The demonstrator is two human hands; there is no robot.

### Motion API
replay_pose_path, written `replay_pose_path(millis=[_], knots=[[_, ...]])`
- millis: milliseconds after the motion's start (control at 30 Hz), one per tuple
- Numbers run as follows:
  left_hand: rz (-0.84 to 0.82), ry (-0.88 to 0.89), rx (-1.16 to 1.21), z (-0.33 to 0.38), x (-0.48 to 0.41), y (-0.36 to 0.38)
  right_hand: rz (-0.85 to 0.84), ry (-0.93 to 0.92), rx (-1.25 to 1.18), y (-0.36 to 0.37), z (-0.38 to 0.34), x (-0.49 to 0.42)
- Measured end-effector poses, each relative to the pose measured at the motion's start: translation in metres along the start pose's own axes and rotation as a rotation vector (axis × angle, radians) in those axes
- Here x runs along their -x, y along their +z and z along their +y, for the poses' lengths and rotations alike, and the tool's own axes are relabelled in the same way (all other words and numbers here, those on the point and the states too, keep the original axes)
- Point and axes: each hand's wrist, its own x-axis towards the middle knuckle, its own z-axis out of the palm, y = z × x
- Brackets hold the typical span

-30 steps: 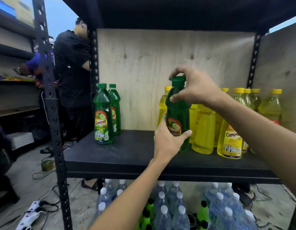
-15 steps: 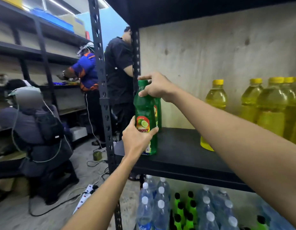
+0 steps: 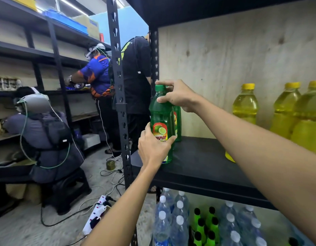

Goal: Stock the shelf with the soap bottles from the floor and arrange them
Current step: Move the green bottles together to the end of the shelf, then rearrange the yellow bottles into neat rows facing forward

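A green soap bottle (image 3: pixel 160 115) with a lime label stands upright at the front left corner of the black shelf board (image 3: pixel 198 162). My left hand (image 3: pixel 153 148) wraps its lower body over the label. My right hand (image 3: pixel 178 95) pinches its neck just under the green cap. Directly behind it stands another green soap bottle (image 3: pixel 177 121), mostly hidden. Yellow soap bottles (image 3: pixel 245 105) stand in a group at the right of the same shelf.
Under the shelf stand clear water bottles (image 3: pixel 178 222) and small green bottles (image 3: pixel 200 226). The black upright post (image 3: pixel 120 103) is just left of my hands. Three people work at the shelves to the left. A power strip (image 3: pixel 96 213) and cables lie on the floor.
I carried the green bottle from beside the yellow bottles leftwards to the shelf's left end, in front of the other green ones. The view swung left with it.
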Motion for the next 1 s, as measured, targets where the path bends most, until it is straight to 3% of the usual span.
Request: replay_pose_path(millis=[333,400,467,533,600,667,733,800,867,1000], knots=[[-0.087,-0.013,0.011,-0.001,0.001,0.002,-0.002,0.000,-0.004,0.002,0.001,0.010],[-0.034,0.032,-0.001,0.002,0.012,-0.002,0.004,0.000,0.073,-0.005,0.000,0.024],[0.112,0.201,-0.019,0.008,0.026,-0.005,0.155,-0.059,0.254,-0.028,0.002,0.043],[0.205,0.459,0.023,0.021,0.042,-0.001,0.463,-0.120,0.405,-0.065,0.009,0.064],[0.083,0.585,0.109,0.043,0.054,0.011,0.782,-0.067,0.417,-0.108,0.017,0.083],[-0.222,0.433,0.211,0.073,0.063,0.030,0.941,0.078,0.388,-0.144,0.027,0.097],[-0.551,0.130,0.339,0.097,0.066,0.056,0.853,0.258,0.301,-0.168,0.038,0.104],[-0.770,0.009,0.338,0.114,0.067,0.085,0.638,0.376,0.107,-0.181,0.050,0.105],[-0.834,0.059,0.237,0.129,0.074,0.109,0.454,0.445,0.004,-0.194,0.062,0.104],[-0.737,0.041,0.178,0.145,0.092,0.134,0.265,0.384,-0.162,-0.209,0.085,0.104]])
